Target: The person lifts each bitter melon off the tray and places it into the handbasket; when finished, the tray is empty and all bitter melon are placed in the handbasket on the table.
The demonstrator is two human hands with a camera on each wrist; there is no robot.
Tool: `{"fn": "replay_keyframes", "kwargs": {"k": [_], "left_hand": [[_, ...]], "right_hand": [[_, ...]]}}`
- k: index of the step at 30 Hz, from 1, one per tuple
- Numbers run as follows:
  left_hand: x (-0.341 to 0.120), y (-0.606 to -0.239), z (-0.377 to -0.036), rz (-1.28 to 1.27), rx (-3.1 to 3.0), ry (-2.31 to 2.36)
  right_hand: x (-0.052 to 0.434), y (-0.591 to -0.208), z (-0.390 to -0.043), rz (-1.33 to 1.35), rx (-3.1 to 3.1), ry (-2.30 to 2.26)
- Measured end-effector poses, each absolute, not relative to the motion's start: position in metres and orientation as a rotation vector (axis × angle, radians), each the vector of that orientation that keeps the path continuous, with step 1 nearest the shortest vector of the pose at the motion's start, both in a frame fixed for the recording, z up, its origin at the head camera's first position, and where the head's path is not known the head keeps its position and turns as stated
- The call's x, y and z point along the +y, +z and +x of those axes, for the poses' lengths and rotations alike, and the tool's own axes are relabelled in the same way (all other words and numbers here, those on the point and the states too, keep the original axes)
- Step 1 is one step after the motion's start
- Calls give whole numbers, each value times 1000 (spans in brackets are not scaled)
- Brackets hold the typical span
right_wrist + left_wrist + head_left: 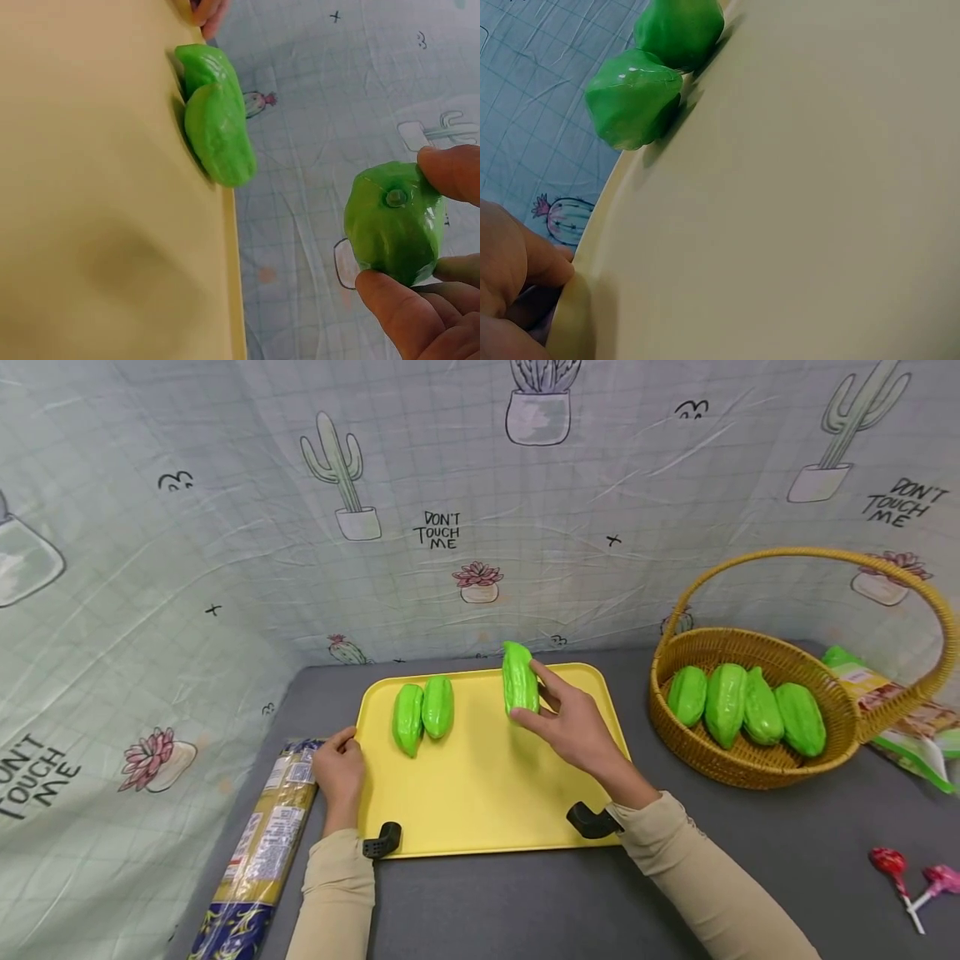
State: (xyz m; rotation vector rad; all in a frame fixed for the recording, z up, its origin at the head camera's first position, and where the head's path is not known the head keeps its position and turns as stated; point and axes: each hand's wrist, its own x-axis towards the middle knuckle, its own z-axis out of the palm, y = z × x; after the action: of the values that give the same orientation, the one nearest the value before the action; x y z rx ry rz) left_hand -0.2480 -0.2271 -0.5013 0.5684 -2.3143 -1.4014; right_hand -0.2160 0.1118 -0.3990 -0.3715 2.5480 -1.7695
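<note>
Right hand pinching a gourd above the tray, clear of the pair; left hand curled on the rim, steadying.

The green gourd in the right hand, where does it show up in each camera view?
Head: the green gourd is at the tray's far edge, pinched by the right hand.
Left wrist: not in it; only the two gourds lying on the tray show.
Right wrist: lower right, end-on, held between fingertips.
Shared landmark: the yellow tray.
</note>
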Motion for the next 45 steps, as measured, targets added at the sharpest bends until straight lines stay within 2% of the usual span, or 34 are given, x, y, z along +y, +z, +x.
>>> {"fn": "replay_keyframes", "kwargs": {"k": [14,45], "left_hand": [[-225,-498,-245,567,-2307,-1371],[-223,-497,-243,580,-2310,-1388]], "right_hand": [[143,-392,-206,-340,2625,-1755],[241,-395,-172,-64,2873,-1569]]}}
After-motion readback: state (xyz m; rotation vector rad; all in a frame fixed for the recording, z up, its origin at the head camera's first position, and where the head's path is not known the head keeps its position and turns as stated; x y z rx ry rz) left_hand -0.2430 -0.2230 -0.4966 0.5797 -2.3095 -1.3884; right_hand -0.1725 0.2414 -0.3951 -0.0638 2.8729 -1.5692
